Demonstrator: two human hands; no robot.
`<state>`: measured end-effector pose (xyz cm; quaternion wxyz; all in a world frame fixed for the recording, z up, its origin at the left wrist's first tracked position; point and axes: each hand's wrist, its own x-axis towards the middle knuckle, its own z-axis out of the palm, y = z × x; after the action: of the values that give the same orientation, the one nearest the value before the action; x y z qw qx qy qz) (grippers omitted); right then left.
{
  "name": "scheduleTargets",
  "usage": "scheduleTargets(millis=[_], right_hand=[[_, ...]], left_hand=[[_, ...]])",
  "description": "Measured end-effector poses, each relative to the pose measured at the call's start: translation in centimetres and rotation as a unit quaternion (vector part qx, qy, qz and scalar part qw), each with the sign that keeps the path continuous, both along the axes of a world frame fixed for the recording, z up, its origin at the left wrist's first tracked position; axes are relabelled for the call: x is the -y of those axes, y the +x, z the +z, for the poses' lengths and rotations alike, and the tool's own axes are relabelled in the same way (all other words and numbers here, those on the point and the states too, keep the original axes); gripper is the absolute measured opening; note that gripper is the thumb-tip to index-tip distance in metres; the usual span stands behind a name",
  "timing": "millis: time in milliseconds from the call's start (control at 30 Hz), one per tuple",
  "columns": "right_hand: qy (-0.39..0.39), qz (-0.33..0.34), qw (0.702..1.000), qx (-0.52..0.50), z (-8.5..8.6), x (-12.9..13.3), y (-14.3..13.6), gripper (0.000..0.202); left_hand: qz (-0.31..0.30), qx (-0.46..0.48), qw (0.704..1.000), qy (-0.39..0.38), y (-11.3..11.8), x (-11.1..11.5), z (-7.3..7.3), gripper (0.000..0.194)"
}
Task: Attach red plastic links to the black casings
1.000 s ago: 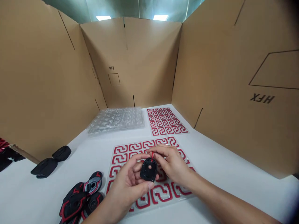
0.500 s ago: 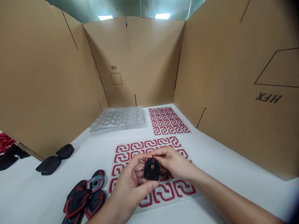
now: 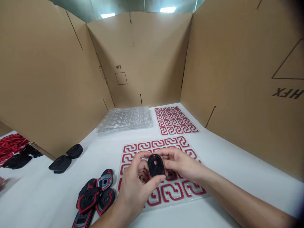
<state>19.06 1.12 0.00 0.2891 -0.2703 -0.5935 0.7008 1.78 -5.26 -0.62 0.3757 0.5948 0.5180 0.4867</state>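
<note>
A small black plastic cover (image 3: 156, 170), rounded at the top and flat along the bottom, has a round hole in its middle and a bit of red at its upper edge. My left hand (image 3: 135, 185) is closed around it, thumb at the lower edge and fingers at the side and behind. The fingers of my right hand (image 3: 179, 163) pinch its upper right edge; their tips are partly hidden. Below both hands lies a clear plastic tray (image 3: 152, 208) with red S-shaped strips (image 3: 172, 192) in rows.
Several black-and-red covers (image 3: 89, 199) are heaped to the left, with plain black covers (image 3: 60, 164) farther back. A stack of clear trays (image 3: 125, 120) and another tray of red strips (image 3: 175, 120) stand behind. Cardboard walls (image 3: 142, 57) enclose the table; red strips (image 3: 13, 145) are piled far left.
The black cover has tilted in my hands, and the red bit at its top sticks out less. My right fingers have shifted along its edge. The whole view has swung slightly left.
</note>
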Motion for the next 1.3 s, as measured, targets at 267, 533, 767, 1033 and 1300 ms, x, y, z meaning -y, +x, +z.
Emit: scheduleTargets(millis=[267,533,767,1033,1300], right_hand=[[0.02,0.027,0.999,0.009,-0.1,0.1,-0.1,0.032],[0.02,0.005,1.0,0.0,-0.2,0.3,-0.4,0.029],[0.004,0.0,1.0,-0.007,-0.3,0.2,-0.4,0.033],[0.019,-0.044,0.999,-0.013,-0.3,0.2,-0.4,0.038],[0.16,-0.209,0.963,0.051,-0.3,0.6,-0.7,0.026]], left_hand=[[0.007,0.005,1.0,-0.007,0.1,-0.3,-0.6,0.052],[0.001,-0.009,1.0,-0.024,0.0,-0.2,-0.6,0.052],[-0.008,0.016,1.0,-0.023,0.1,0.0,-0.7,0.05],[-0.015,0.004,1.0,0.008,0.0,-0.1,-1.0,0.048],[-0.042,0.088,0.995,-0.012,0.1,-0.9,-0.8,0.054]])
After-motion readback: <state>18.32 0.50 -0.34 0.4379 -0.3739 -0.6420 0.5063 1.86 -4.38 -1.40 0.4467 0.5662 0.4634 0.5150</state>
